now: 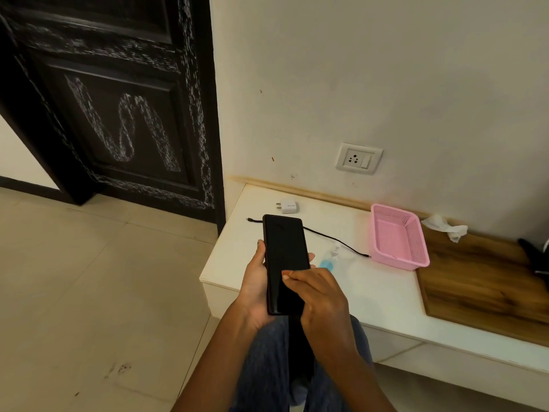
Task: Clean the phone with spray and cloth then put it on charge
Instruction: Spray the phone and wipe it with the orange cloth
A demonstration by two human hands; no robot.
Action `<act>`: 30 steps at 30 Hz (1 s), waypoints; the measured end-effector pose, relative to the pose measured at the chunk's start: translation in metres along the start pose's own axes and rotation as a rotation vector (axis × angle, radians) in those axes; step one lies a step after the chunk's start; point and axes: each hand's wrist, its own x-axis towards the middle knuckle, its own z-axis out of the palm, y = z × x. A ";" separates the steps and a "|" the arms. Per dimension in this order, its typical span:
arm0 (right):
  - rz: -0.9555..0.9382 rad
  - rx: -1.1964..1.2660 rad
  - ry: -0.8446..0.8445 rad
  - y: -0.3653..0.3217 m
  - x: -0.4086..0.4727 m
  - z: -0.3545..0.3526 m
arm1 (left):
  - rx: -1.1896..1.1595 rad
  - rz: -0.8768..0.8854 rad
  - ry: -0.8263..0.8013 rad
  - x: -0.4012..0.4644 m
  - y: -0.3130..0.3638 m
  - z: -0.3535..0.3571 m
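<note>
Two hands: both are working on one phone, held in the air in front of the white ledge's near corner.
Phone [283, 257]: a slim black slab with rounded corners, its glossy dark screen facing up.
Left hand [255, 288]: it is cradling the phone from beneath, thumb curling over the left edge, fingertips showing at the right edge.
Right hand [319, 295]: fingers are bunching together, tips pressing on the lower part of the glass; it is gripping nothing that can be made out.
Ledge [383, 295]: smooth white top, giving way to a wood-grain panel on the right.
Spray bottle [329, 260]: small, clear, bluish liquid inside, lying on the ledge just right of the phone.
Cable [332, 237]: thin black cord trailing across the ledge.
Charger [288, 206]: boxy white plug adapter lying near the wall.
Basket [399, 236]: pink perforated plastic, rectangular.
Cloth [444, 226]: crumpled white, lying behind the basket.
Socket [359, 158]: white wall plate above the ledge.
</note>
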 end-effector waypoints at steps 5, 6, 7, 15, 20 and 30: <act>-0.050 -0.035 -0.036 0.000 -0.011 -0.008 | -0.005 0.062 0.013 0.001 0.002 -0.006; -0.036 -0.037 -0.040 0.002 -0.007 -0.010 | -0.006 0.054 0.003 0.001 0.002 -0.005; -0.023 -0.039 -0.033 0.004 -0.002 -0.011 | -0.001 0.041 -0.009 0.001 0.001 -0.004; -0.008 -0.070 0.017 0.006 0.002 -0.011 | 0.021 0.040 -0.013 0.002 0.000 -0.008; 0.012 -0.069 -0.052 0.005 -0.020 -0.012 | 0.025 0.097 0.003 0.004 0.003 -0.014; 0.048 -0.072 0.083 0.015 0.027 -0.016 | 0.094 0.091 0.058 0.006 -0.005 -0.012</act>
